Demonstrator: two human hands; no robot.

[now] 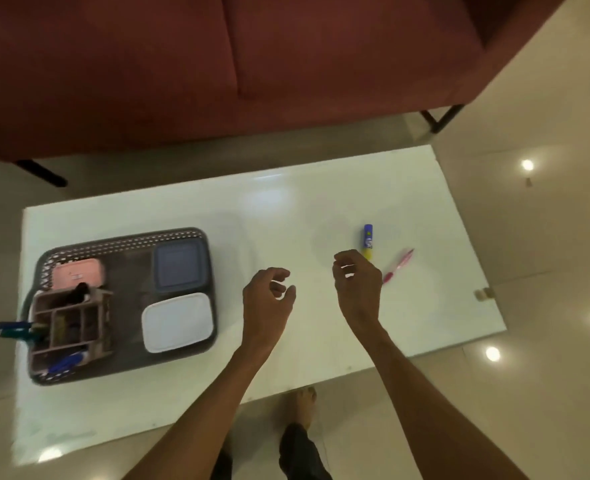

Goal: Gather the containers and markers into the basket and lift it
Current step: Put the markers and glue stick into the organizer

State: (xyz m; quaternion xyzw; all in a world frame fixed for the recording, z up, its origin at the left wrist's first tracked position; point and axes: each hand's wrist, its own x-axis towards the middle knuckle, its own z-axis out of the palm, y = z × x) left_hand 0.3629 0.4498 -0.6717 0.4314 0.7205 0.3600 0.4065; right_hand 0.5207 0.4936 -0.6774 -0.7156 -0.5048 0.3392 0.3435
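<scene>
A dark grey perforated basket (pixel 123 241) sits on the left of the white table (pixel 321 202). Inside it lie a pink-lidded container (pixel 78 273), a blue-lidded container (pixel 179 265), a white-lidded container (pixel 178 322) and a brown compartment organiser (pixel 68 323) with markers. A blue and yellow marker (pixel 368 239) and a pink pen (pixel 399 265) lie on the table's right side. My left hand (pixel 267 299) hovers empty mid-table, fingers curled apart. My right hand (pixel 357 282) hovers empty just left of the two loose items.
A dark red sofa (pixel 217 64) stands behind the table on black legs. Glossy beige floor tiles surround the table. My bare foot (pixel 302 407) shows under the table's near edge. Blue and green pens (pixel 12 329) stick out past the basket's left side.
</scene>
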